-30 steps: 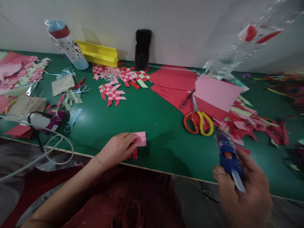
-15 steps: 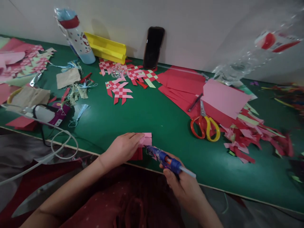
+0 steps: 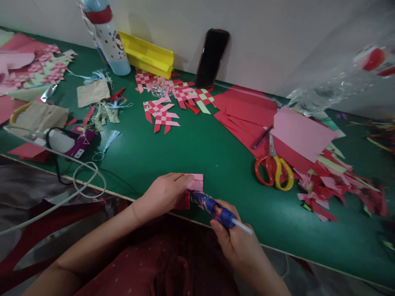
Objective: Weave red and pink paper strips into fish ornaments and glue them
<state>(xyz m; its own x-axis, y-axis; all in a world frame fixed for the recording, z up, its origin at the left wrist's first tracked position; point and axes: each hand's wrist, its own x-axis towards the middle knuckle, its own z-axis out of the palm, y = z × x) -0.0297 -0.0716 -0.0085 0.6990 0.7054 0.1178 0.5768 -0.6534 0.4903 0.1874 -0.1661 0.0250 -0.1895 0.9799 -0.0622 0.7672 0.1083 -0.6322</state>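
Note:
Near the table's front edge my left hand (image 3: 168, 191) holds folded pink paper strips (image 3: 197, 179) crossed with a red paper strip (image 3: 184, 203). Its fingers lie close together over the pink paper, and the thumb is hidden. My right hand (image 3: 233, 230) is closed round a blue hot glue gun (image 3: 212, 207), with a clear glue stick (image 3: 242, 225) poking out of its back end. The gun's nozzle is at the lower edge of the pink strips, just right of the red one. Whether it touches the paper, I cannot tell.
Red-and-yellow scissors (image 3: 273, 167) lie right of my hands, beside red sheets (image 3: 243, 105) and paper scraps (image 3: 333, 185). Woven paper fish (image 3: 160, 115) lie ahead. A phone (image 3: 212, 57) and a drink bottle (image 3: 108, 41) stand by the wall. A white cable (image 3: 82, 185) hangs at left.
The view has shifted, so most things on the table sit further right. The glue gun's nozzle appears slightly lower and nearer the red strip. Both hands keep their hold.

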